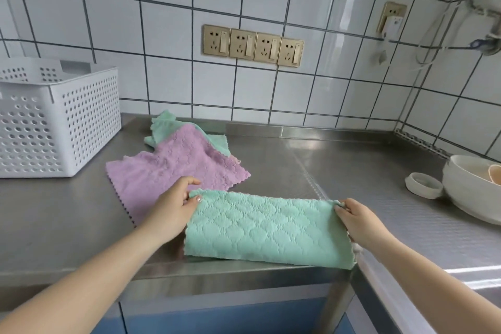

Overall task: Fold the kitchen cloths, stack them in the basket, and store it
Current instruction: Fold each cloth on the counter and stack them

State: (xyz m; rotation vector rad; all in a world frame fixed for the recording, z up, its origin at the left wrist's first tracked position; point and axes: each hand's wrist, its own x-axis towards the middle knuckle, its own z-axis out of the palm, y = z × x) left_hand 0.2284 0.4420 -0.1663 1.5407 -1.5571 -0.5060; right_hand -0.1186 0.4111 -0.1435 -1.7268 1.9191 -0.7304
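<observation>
Steel countertop [271, 160], near edge: a folded green cloth [265, 230], soft and light, best held at its corners. Left hand [173, 206] and right hand [355, 214] pinch its far corners. Purple cloth [173, 171] lies beyond; white basket [81, 122] far left.

Both bare forearms come in from the bottom of my view, left from the lower left corner and right from the lower right, angling toward each other. My left hand [173, 206] has its thumb up on top, nail showing, and the fingers curl round behind, pinching the far left corner of the green cloth [265, 228]. My right hand [352, 214] does the same on the far right corner, fingertips bunched tight on the edge, knuckles toward me. The two hands sit well apart at about the same height, wrists pretty straight, no sleeves on either arm.
</observation>
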